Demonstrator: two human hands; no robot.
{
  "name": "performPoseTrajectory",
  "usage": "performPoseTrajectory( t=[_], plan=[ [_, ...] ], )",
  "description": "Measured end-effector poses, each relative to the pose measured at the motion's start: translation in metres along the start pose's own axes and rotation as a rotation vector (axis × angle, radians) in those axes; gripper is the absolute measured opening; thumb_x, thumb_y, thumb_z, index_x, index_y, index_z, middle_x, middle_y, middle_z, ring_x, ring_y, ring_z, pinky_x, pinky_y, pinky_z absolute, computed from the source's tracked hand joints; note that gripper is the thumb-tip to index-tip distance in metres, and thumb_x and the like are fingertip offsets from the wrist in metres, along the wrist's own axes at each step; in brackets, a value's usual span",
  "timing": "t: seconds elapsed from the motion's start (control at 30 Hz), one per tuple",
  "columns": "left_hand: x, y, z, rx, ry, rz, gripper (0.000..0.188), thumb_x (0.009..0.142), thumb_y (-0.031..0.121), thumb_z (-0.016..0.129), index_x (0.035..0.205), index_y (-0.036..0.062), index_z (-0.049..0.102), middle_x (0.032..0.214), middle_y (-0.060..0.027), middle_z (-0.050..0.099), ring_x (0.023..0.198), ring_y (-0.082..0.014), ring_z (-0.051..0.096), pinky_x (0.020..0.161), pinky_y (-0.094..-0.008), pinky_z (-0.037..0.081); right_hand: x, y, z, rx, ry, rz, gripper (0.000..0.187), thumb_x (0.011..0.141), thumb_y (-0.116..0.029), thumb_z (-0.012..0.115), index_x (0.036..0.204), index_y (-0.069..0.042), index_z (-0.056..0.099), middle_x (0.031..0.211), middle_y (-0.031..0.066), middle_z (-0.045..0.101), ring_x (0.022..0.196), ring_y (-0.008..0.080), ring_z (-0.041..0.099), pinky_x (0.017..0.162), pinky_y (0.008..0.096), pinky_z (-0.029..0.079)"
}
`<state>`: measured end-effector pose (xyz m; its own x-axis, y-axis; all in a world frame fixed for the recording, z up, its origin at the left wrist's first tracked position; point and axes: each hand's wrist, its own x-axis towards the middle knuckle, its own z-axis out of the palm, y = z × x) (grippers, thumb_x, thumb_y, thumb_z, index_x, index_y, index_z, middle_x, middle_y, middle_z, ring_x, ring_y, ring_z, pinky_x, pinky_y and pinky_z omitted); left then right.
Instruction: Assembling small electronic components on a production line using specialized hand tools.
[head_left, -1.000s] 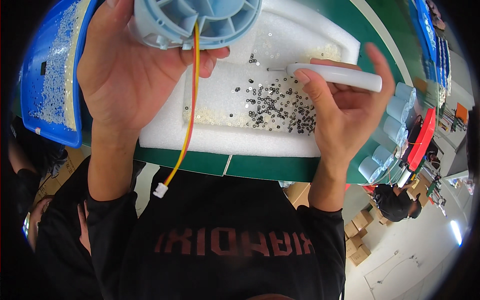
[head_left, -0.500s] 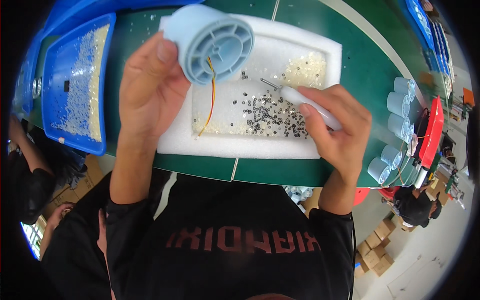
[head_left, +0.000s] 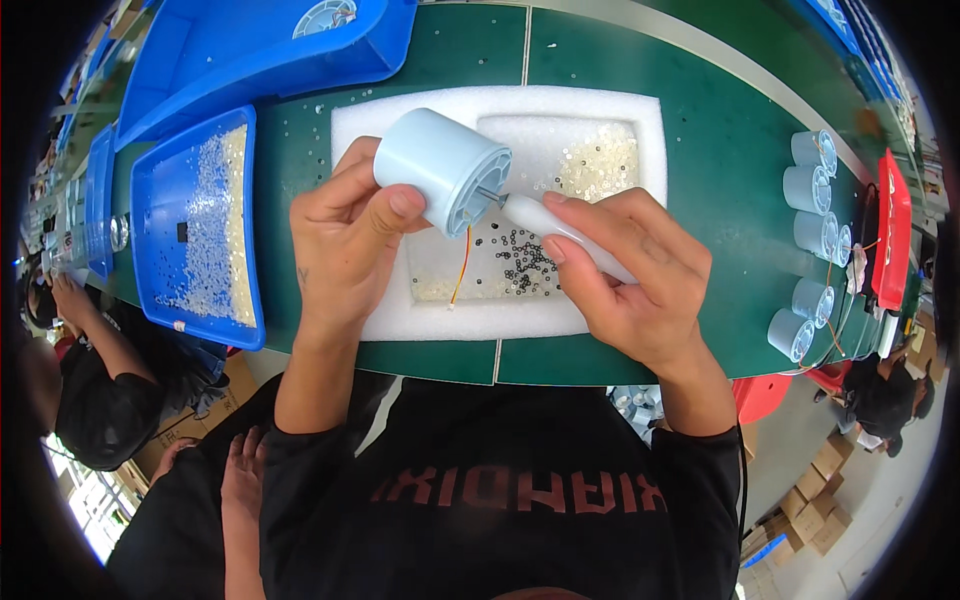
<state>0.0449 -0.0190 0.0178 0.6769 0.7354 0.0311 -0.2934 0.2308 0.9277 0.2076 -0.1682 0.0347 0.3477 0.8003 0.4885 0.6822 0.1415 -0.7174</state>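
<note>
My left hand [head_left: 350,235] grips a light blue plastic cup-shaped housing [head_left: 435,165], tilted so its ribbed end faces right. A thin red and yellow wire [head_left: 463,268] hangs from that end, with a small white plug at its tip. My right hand [head_left: 640,270] is wrapped around a white-handled tool [head_left: 565,235] with a thin metal shaft. The shaft's tip reaches into the middle of the ribbed end; what it touches inside is hidden. Below both hands lies a white foam tray [head_left: 380,325] holding small black rings [head_left: 528,262] and clear ones [head_left: 600,165].
At the left is a blue tray [head_left: 255,300] of small clear and cream pieces, with a larger blue bin [head_left: 260,95] behind it. Several light blue housings [head_left: 806,187] stand at the right beside a red tray [head_left: 893,235]. Other people sit or stand nearby.
The tool's tip has gone from above the foam tray into the housing's ribbed end. My left hand has turned the housing toward the right and lowered it. The head view has shifted slightly.
</note>
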Motion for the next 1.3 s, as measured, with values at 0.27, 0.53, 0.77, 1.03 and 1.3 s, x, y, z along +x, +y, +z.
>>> performPoseTrajectory(
  t=[0.27,0.53,0.77,1.03,1.3],
  plan=[
    [-0.006,0.007,-0.005,0.422,-0.1,0.124,0.023,0.074,-0.002,0.075,0.097,-0.0066,0.069,0.094,-0.0049,0.055,0.087,-0.0118,0.053,0.071,-0.023,0.044,-0.002,-0.014,0.015,0.163,0.05,0.167,0.023,0.077,-0.004,0.072,0.097,0.002,0.064,0.064,0.0081,0.049,0.05,0.0186,0.049,0.045,0.0281,0.042],
    [-0.01,0.004,-0.001,0.53,-0.075,0.335,0.039,0.071,-0.002,0.078,0.107,-0.0078,0.064,0.109,-0.0105,0.053,0.098,-0.016,0.053,0.083,-0.0272,0.046,0.005,0.003,0.01,-0.353,0.028,-0.326,0.039,0.069,-0.011,0.068,0.108,-0.008,0.065,0.08,0.0018,0.055,0.06,0.0162,0.051,0.054,0.0286,0.037],
    [-0.008,0.013,0.014,0.599,0.009,0.442,0.075,0.064,-0.002,0.078,0.129,0.0001,0.043,0.131,-0.019,0.045,0.117,-0.0295,0.053,0.097,-0.0405,0.045,-0.009,-0.004,-0.009,-0.122,0.026,-0.269,0.059,0.057,-0.009,0.069,0.115,-0.013,0.065,0.06,-0.0032,0.049,0.047,0.0141,0.047,0.045,0.0275,0.038],
    [-0.011,0.004,0.035,1.139,-0.201,0.801,0.074,0.056,-0.006,0.078,0.123,-0.001,0.046,0.124,-0.0231,0.052,0.11,-0.0393,0.055,0.093,-0.0449,0.047,-0.015,-0.021,-0.005,0.145,-0.101,-0.004,0.064,0.06,-0.005,0.065,0.123,-0.009,0.06,0.059,0.003,0.054,0.05,0.0202,0.056,0.047,0.0317,0.045],
    [-0.002,0.009,0.041,1.196,-0.21,0.83,0.071,0.057,-0.007,0.076,0.122,-0.0016,0.05,0.125,-0.0228,0.052,0.112,-0.038,0.054,0.093,-0.0419,0.048,-0.012,-0.014,-0.009,0.169,-0.186,-0.028,0.054,0.065,-0.005,0.063,0.119,-0.006,0.061,0.066,0.0099,0.063,0.056,0.0303,0.062,0.049,0.0376,0.048]
  ],
)
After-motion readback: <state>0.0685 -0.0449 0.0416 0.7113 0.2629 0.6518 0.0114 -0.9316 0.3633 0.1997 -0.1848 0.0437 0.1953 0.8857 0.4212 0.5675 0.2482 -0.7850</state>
